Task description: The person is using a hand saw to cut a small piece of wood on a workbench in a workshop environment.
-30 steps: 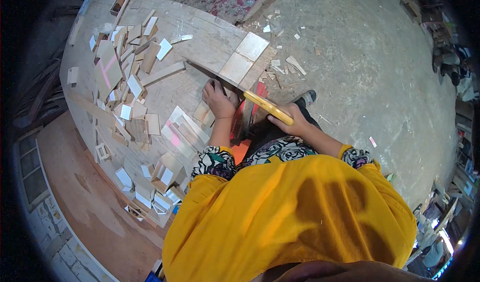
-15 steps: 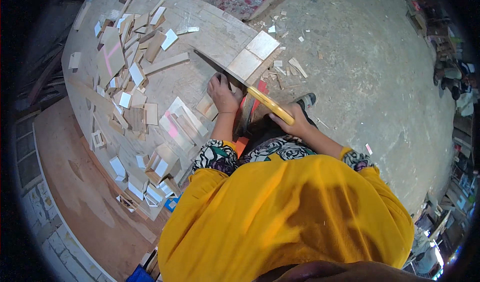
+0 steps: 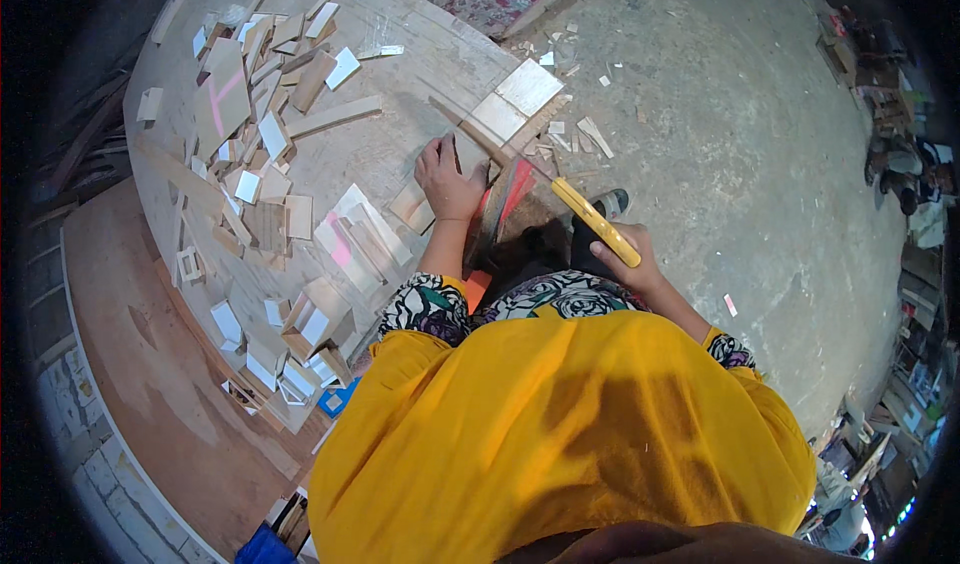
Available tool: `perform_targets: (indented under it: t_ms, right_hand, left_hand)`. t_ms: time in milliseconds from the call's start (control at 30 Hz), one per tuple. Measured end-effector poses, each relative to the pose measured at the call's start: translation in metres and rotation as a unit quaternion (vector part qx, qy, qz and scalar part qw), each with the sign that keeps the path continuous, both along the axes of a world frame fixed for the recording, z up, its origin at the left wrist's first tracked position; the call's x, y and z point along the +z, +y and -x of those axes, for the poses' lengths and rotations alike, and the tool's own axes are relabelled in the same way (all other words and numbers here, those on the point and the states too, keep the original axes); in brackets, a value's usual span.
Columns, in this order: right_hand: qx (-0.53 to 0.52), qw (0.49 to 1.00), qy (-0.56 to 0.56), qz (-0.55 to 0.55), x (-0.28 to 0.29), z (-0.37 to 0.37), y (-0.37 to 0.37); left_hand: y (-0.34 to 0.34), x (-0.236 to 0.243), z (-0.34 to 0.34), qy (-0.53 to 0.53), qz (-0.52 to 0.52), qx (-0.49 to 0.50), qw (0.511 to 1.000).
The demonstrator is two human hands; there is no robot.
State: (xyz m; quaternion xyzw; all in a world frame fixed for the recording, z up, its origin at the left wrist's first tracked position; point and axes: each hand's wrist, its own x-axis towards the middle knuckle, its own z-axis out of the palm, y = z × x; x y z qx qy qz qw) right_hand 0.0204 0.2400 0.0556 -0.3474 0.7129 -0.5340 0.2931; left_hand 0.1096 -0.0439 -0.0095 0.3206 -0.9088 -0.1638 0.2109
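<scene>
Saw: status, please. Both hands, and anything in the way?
Right grip: closed on yellow-handled saw. Left grip: down near worktop edge, hold unclear. Wood pieces heaped farther left.

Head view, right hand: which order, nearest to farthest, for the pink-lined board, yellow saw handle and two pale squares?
1. Yellow saw handle: in the right hand.
2. Two pale squares: ahead and to the left.
3. Pink-lined board: far left.
</scene>
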Motion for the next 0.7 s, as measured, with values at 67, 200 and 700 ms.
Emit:
perform_targets:
  t_ms: [67, 200, 700]
  right_hand:
    - [0.009, 1.000, 0.007, -0.001, -0.001, -0.004, -0.001]
    - [0.048, 0.996, 0.068, -0.010, -0.017, -0.009, 0.000]
    - [0.051, 0.997, -0.051, 0.041, -0.014, -0.005, 0.001]
  left_hand:
    - [0.000, 0.001, 0.001, -0.001, 0.002, -0.001, 1.000]
    - [0.000, 0.001, 0.002, 0.000, -0.005, 0.008, 1.000]
    - [-0.057, -0.005, -0.048, 0.120, -0.227, 0.006, 0.966]
